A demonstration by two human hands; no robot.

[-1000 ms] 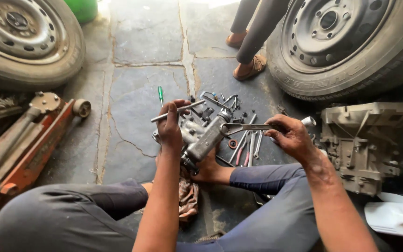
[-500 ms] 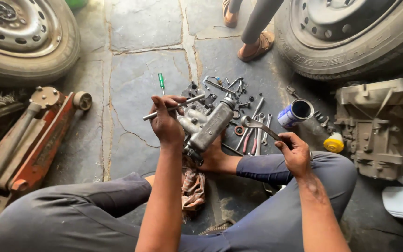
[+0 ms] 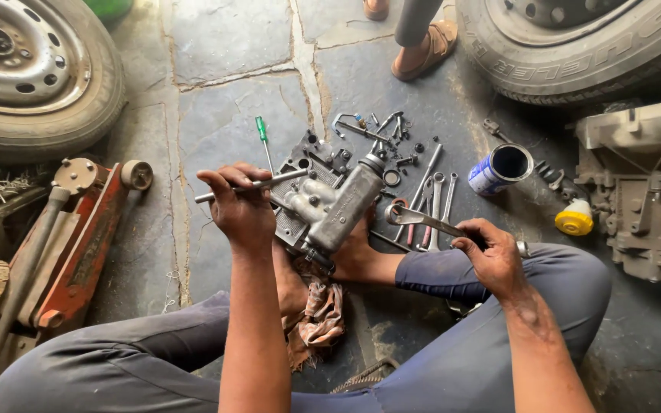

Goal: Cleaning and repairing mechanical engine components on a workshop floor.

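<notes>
The left hand (image 3: 242, 206) is clenched around a thin metal rod (image 3: 258, 186) that runs level to the grey cast-metal cylinder part (image 3: 338, 210), which stands tilted over the stone floor (image 3: 223, 46) between the seated person's knees, its lower end by a bare foot. The right hand (image 3: 491, 256) has its fingers (image 3: 474, 239) closed on the handle of a spanner (image 3: 422, 219), whose ring end sits just beside the cylinder part, apart from it as far as can be told.

Behind the part lies a dark metal plate (image 3: 307, 157), and past that a scatter of loose spanners (image 3: 437, 199), bolts and washers (image 3: 392, 177) crowding the floor in front of the hands. A green-handled screwdriver (image 3: 262, 134) lies just left of the plate. An open blue can (image 3: 501, 168) stands right of the tools, with a yellow cap (image 3: 574, 222) and a grey gearbox casing (image 3: 644, 191) further right. A stained rag (image 3: 319, 321) lies under the left forearm. A red floor jack (image 3: 63, 252) lies at the left; 2 wheels, 1 at the top left (image 3: 32, 73) and 1 at the top right (image 3: 575, 46), flank the spot. Another person's sandalled foot (image 3: 422, 50) stands at the top.
</notes>
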